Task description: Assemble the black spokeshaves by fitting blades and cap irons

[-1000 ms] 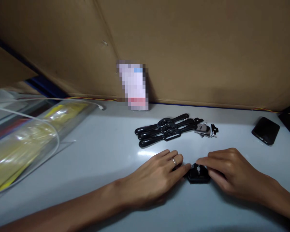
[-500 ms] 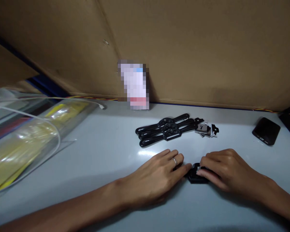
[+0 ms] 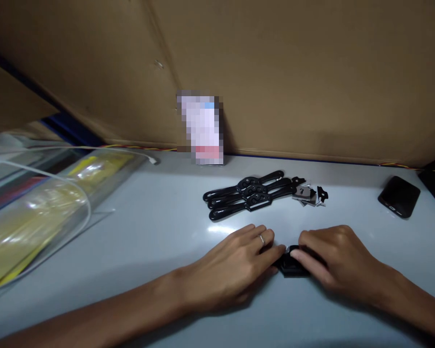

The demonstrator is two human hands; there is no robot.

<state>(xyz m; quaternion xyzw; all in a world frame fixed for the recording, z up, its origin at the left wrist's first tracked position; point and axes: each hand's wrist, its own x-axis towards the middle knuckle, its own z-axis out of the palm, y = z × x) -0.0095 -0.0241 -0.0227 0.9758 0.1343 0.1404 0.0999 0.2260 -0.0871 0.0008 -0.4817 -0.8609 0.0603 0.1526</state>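
Observation:
Between my hands, low on the grey tabletop, lies a black spokeshave [image 3: 295, 269], its flat edge towards me. My left hand [image 3: 235, 261], with a ring on one finger, is closed at its left end, hiding the handle there. My right hand [image 3: 335, 258] is closed over its middle and right side, with the thumb pressed on the black centre part. The right handle is hidden under that hand. Beyond my hands several more black spokeshaves [image 3: 252, 193] lie overlapped. Beside them are grey blades [image 3: 304, 194], small black plates [image 3: 322, 194] and small screws.
A black phone-like device [image 3: 398, 197] lies at the right. A blurred-out pale panel [image 3: 205, 130] leans on the brown back board [image 3: 293, 72]. At the left are plastic-wrapped yellow packages [image 3: 36, 217] and a white cable [image 3: 89, 208].
The right thumb and fingers have shifted slightly left over the spokeshave's middle. A bright silvery bit under the thumb no longer shows. The left hand has barely moved.

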